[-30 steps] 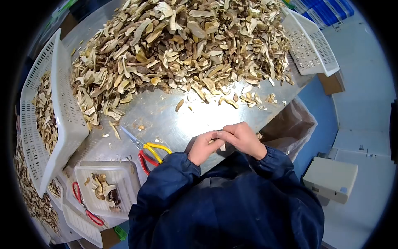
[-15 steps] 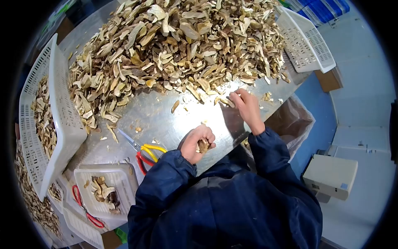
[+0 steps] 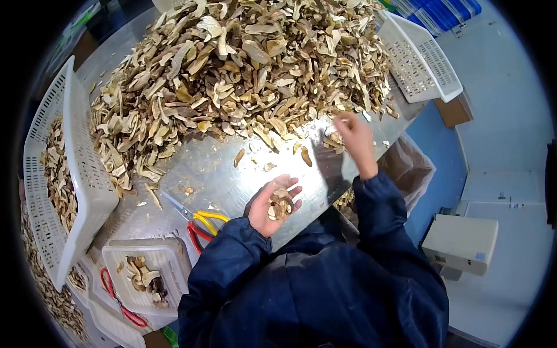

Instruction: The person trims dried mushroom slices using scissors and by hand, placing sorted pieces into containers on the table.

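Observation:
In the head view my left hand (image 3: pixel 268 207) is turned palm up above the near edge of the metal table (image 3: pixel 200 174). Its fingers curl loosely around several dried mushroom slices (image 3: pixel 279 205). My right hand (image 3: pixel 356 138) is further out, fingertips pinched together, over a few loose pieces at the front edge of the big heap of dried mushroom slices (image 3: pixel 255 75). What sits between those fingertips is too small or hidden to make out. A brown slice (image 3: pixel 306 156) lies on the metal between my hands and the heap.
Scissors with red and yellow handles (image 3: pixel 200 223) lie left of my left hand. Beyond them are a clear tub (image 3: pixel 174 267) with slices and red-handled scissors (image 3: pixel 109 284). White baskets (image 3: pixel 96 174) flank the heap; a lined bin (image 3: pixel 420 174) stands below the table's right edge.
My left hand has loosened from a closed grip, so the slices in its palm show. My right hand has shifted slightly right and away from me. A brown slice now lies apart near the heap.

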`<state>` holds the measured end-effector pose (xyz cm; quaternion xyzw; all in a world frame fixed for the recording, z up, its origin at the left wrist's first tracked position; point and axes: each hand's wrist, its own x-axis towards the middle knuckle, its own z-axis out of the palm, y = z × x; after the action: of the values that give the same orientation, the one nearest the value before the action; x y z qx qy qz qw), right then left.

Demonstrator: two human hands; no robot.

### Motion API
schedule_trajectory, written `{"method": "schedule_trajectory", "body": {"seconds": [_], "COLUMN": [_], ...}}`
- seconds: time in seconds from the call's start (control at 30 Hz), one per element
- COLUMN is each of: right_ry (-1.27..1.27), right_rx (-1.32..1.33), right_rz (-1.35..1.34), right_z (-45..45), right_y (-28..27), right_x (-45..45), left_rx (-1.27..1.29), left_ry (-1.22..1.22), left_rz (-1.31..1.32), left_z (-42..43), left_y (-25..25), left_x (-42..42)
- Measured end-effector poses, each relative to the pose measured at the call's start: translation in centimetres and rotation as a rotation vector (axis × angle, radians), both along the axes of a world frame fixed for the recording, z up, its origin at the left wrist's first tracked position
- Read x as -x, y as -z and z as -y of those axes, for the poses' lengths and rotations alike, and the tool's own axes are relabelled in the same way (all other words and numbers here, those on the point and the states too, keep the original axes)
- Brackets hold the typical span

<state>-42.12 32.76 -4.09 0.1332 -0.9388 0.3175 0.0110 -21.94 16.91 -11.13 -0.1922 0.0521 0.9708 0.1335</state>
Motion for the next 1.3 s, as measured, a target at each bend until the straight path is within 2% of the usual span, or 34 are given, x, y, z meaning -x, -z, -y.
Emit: {"method": "schedule_trajectory", "body": {"seconds": [0.03, 0.13, 0.17, 0.27, 0.33, 0.37, 0.4, 0.47, 0.57, 0.67, 0.7, 0.8, 0.9, 0.97, 1.07, 1.17, 1.2, 1.27, 1.3], "right_ry": [0.112, 0.02, -0.044, -0.246, -0.23, -0.209, -0.193, -0.22, -0.457, -0.614, -0.597, -0.521, -0.589, -0.609, -0.522, -0.372, -0.404, -0.461, -0.465], "right_rx": [-0.114, -0.359, -0.24, -0.071, 0.165, 0.087, 0.075, 0.219, 0.134, -0.014, 0.007, 0.063, 0.079, 0.097, 0.277, 0.595, 0.555, 0.473, 0.324], "right_rz": [-0.043, -0.342, -0.176, 0.004, 0.193, 0.153, 0.23, 0.477, 0.479, 0.195, 0.236, 0.361, 0.505, 0.602, 0.869, 1.347, 1.235, 1.009, 0.828], "right_z": [-0.4, -2.2, -2.2, -0.9, 0.5, 1.2, 1.9, 2.6, 3.5, 3.5, 3.3, 2.4, 1.8, 1.8, 1.6, 0.5, 0.7, 1.2, 0.9], "right_y": [-0.3, 3.0, 3.5, 4.3, 3.9, 3.0, 1.6, 0.9, -0.2, -0.2, -0.6, -1.7, -0.8, -0.2, 0.2, 1.8, 1.5, 0.6, 0.2], "right_x": [1.3, 3.8, 3.5, 0.7, -2.0, -3.4, -4.8, -7.4, -10.5, -11.6, -11.5, -10.2, -9.4, -9.7, -10.0, -9.3, -9.1, -8.5, -7.0], "left_rx": [-0.004, -0.029, -0.038, 0.029, 0.116, 0.163, 0.209, 0.283, 0.394, 0.395, 0.374, 0.461, 0.868, 0.893, 0.872, 0.818, 0.799, 0.572, 0.458], "left_ry": [-0.003, 0.001, 0.005, 0.016, 0.0, -0.019, -0.036, -0.087, -0.077, -0.046, -0.069, 0.089, 0.121, 0.194, 0.26, 0.245, 0.229, 0.223, 0.218], "left_rz": [-0.013, -0.076, -0.101, -0.208, -0.225, -0.206, -0.188, -0.176, -0.162, -0.111, -0.128, -0.167, -0.305, -0.304, -0.319, -0.313, -0.306, -0.252, -0.225], "left_z": [0.0, 0.1, 0.1, 0.0, 0.1, 0.1, 0.0, -0.1, 0.2, 0.3, 0.1, 0.4, -0.2, -0.3, 0.1, -0.1, -0.2, 0.3, 0.5], "left_y": [0.6, 1.0, 1.3, 1.6, 1.3, 0.9, 0.7, 0.7, 0.0, 0.0, 0.2, 0.5, 0.2, 0.4, 0.6, 0.1, -0.1, -0.2, -0.2], "left_x": [-0.1, -0.1, -0.2, -0.3, -0.3, -0.3, -0.2, -0.1, 0.1, -0.2, 0.0, -0.3, -0.3, -0.4, -0.4, -0.4, -0.4, -0.5, -0.5]}}
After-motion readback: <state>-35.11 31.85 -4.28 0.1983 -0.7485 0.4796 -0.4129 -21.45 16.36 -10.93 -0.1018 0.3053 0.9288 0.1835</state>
